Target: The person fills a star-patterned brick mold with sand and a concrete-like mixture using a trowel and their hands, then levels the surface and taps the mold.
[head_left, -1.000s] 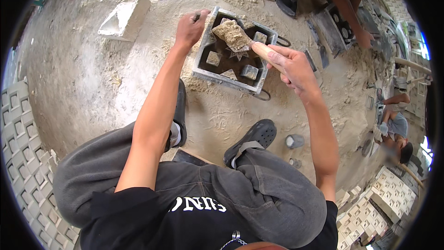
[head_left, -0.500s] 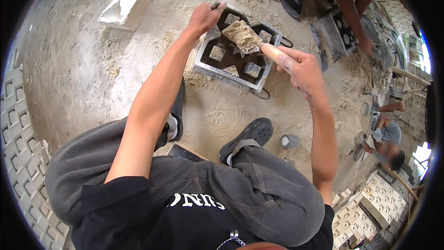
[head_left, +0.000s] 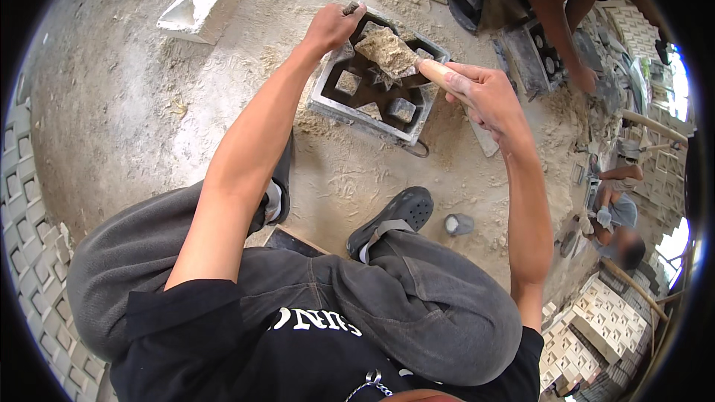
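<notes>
A grey metal block mold (head_left: 357, 116) with several square and pointed inner blocks lies on the sandy ground in front of me. My right hand (head_left: 488, 98) grips the wooden handle of a trowel (head_left: 436, 74). Its blade, hidden under a heap of damp-looking, sandy tan mix (head_left: 386, 50), is over the mold's far middle part. My left hand (head_left: 335, 27) is closed at the far left corner of the mold, around a short dark rod-like piece (head_left: 351, 8); most of that piece is hidden in the fist. The mold's cavities between the inner blocks look dark and hollow.
A white hollowed block (head_left: 205, 7) lies at the far left. A small grey cup-like container (head_left: 459, 224) stands right of my shoe. Another person's arm (head_left: 560, 30) reaches toward a second mold (head_left: 547, 48). Patterned blocks (head_left: 596, 327) are stacked at the lower right.
The loaded trowel has shifted slightly left and up over the mold, with the mix still on its blade. My left hand stays at the mold's corner.
</notes>
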`<control>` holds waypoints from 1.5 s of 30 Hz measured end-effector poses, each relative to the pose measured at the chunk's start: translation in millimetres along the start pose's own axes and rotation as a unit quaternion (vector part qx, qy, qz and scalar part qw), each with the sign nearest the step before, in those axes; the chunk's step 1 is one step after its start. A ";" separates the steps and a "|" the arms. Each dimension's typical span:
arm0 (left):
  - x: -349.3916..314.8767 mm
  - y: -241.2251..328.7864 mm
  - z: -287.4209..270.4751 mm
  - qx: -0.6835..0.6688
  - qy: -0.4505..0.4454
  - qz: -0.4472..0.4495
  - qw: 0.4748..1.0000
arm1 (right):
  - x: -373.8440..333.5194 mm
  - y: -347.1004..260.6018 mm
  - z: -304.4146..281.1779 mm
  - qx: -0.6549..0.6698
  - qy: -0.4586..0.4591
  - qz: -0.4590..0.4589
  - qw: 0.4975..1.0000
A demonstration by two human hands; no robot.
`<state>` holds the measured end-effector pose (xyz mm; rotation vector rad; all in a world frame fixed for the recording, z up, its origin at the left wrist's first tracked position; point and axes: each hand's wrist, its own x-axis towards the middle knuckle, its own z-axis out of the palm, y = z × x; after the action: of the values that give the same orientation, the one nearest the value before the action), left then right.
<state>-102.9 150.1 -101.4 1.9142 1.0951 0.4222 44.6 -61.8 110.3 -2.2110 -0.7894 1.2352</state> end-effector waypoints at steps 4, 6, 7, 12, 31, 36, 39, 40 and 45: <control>0.4 1.3 -0.9 -0.005 -0.002 -0.007 1.000 | 1.8 3.0 -1.2 0.009 0.002 -0.006 1.000; 0.5 -0.2 -1.4 -0.017 0.000 -0.004 1.000 | 2.5 1.9 2.2 -0.001 0.007 -0.011 1.000; 1.5 -3.0 -2.3 -0.022 0.001 -0.001 1.000 | 2.4 1.4 3.9 -0.005 0.010 -0.014 1.000; -1.2 4.4 -4.3 -0.019 -0.012 -0.013 1.000 | 1.6 3.9 2.6 0.009 0.007 -0.007 1.000; -25.8 23.3 -16.9 0.023 -0.037 0.010 0.999 | -24.4 71.7 -21.2 0.046 0.054 -0.027 0.997; -36.6 13.1 -9.6 0.040 -0.051 0.092 0.994 | -46.3 95.4 -27.1 0.078 0.077 0.001 0.994; -44.0 9.3 -3.6 -0.045 -0.017 0.142 0.989 | -49.6 99.6 -18.9 0.052 0.072 -0.020 0.996; -47.0 12.3 -3.8 -0.076 -0.011 0.150 0.986 | -49.3 101.1 -16.2 0.038 0.071 -0.032 0.996; -36.6 -12.6 0.9 -0.060 0.000 0.147 0.987 | -42.9 102.7 -12.2 0.045 0.057 -0.046 0.996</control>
<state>-129.3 122.5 -107.7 1.9711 0.7683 0.6363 62.5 -166.4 74.4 -2.1265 -0.7663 1.0692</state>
